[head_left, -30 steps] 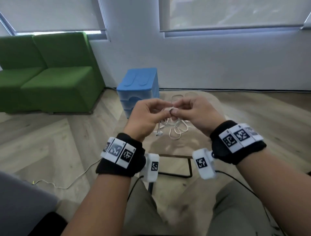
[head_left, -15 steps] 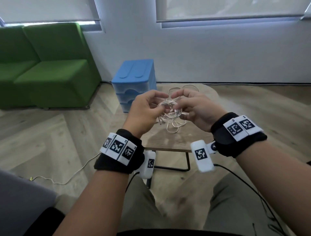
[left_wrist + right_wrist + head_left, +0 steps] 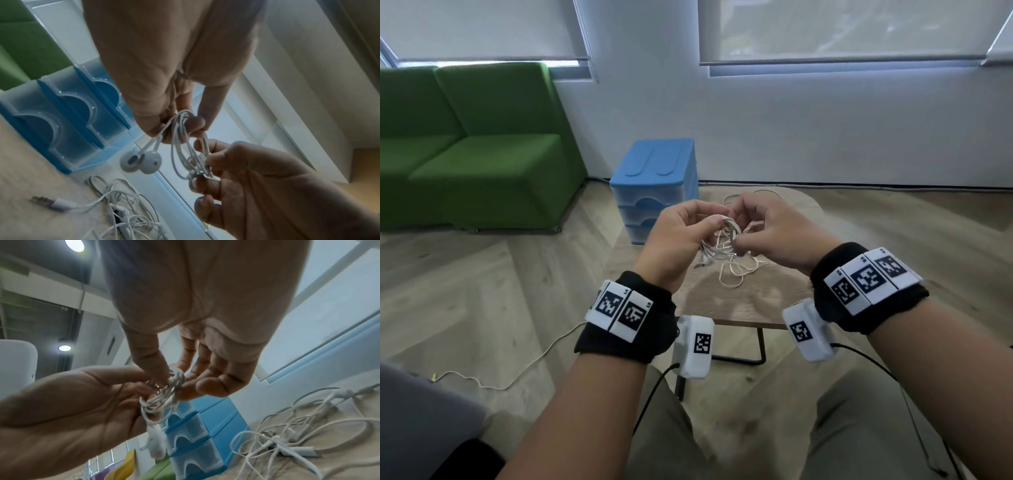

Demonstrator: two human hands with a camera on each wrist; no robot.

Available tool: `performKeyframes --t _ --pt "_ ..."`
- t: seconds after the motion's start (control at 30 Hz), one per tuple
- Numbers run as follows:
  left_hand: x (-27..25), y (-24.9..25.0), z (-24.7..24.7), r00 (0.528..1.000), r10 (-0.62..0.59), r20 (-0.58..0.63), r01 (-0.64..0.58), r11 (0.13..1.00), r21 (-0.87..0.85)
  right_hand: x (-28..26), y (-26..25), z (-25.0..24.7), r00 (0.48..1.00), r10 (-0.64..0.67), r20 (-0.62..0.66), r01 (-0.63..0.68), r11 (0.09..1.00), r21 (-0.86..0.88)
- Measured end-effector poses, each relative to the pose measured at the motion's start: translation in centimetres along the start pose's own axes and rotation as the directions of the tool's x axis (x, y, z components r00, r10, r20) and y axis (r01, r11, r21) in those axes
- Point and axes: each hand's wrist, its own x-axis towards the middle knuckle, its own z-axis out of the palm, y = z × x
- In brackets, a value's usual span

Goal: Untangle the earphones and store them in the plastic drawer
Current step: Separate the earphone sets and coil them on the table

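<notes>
White earphones (image 3: 185, 146), wound into a small coil of several loops, held in the air between both hands above the surface (image 3: 750, 301); two earbuds (image 3: 141, 160) hang free from the coil's left-hand side. Left hand (image 3: 674, 240): thumb and curled fingers (image 3: 197, 125) pinch the top of the coil, where the loops gather. Right hand (image 3: 777, 233): thumb and fingers (image 3: 207, 386) curled, pinching the opposite, lower part of the same coil, the remaining fingers relaxed beside it. The coil's long axis runs from one pinch to the other, roughly across the gap between the two hands, so each hand lies at one end and neither is clearly the nearer; in the head view the bundle sits level with the fingertips, directly between them. Judged step: loosening or re-forming the loops, with storage not yet begun. A second tangle of white cables (image 3: 732, 270) with a jack plug (image 3: 45, 201) lies on the surface just below the hands, apart from the held coil. The plastic drawer (image 3: 654, 192), a blue unit of three translucent drawers, all appearing closed, stands at the far left edge of the surface, beyond the left hand, which is the closer to it. A green sofa (image 3: 476, 150) stands well apart at left
</notes>
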Motion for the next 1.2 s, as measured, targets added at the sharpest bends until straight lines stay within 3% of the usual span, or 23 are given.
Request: performKeyframes --t 0.13,0.57,0.7,0.83,0.93,1.03,1.13,1.2 --pt "-0.1 0.3 -0.3 0.997 0.060 -0.044 -0.058 0.997 0.043 0.0 0.1 0.6 1.000 0.011 -0.019 -0.011 1.000 0.026" --pt "-0.3 0.4 -0.9 0.983 0.140 -0.120 -0.122 0.982 0.147 0.7 -0.2 1.1 0.999 -0.030 -0.041 0.025 0.993 -0.115" --pt "-0.3 0.5 -0.9 0.988 0.123 -0.096 -0.108 0.983 0.149 0.4 -0.2 1.2 0.999 0.045 -0.013 -0.043 0.989 0.140" --pt "-0.6 0.8 -1.2 0.998 0.048 0.041 -0.047 0.998 -0.034 -0.1 -0.4 0.4 0.959 0.204 0.195 -0.270 0.865 0.424" --pt "-0.8 1.0 -1.3 0.994 0.032 0.102 -0.022 0.995 -0.097 -0.5 -0.5 0.0 0.933 0.184 0.309 -0.320 0.815 0.482" --pt "-0.7 1.1 -1.1 0.994 0.049 0.096 -0.044 0.997 -0.055 -0.6 -0.7 0.2 0.958 0.116 0.261 -0.213 0.900 0.380" --pt "-0.7 1.1 -0.6 0.996 0.072 0.053 -0.075 0.996 0.056 -0.4 -0.8 0.0 0.992 0.077 0.105 -0.094 0.982 0.165" --pt "-0.6 1.0 -0.3 0.993 0.113 0.032 -0.117 0.980 0.160 -0.2 -1.0 -0.4 0.996 0.041 0.074 -0.039 0.999 -0.024"
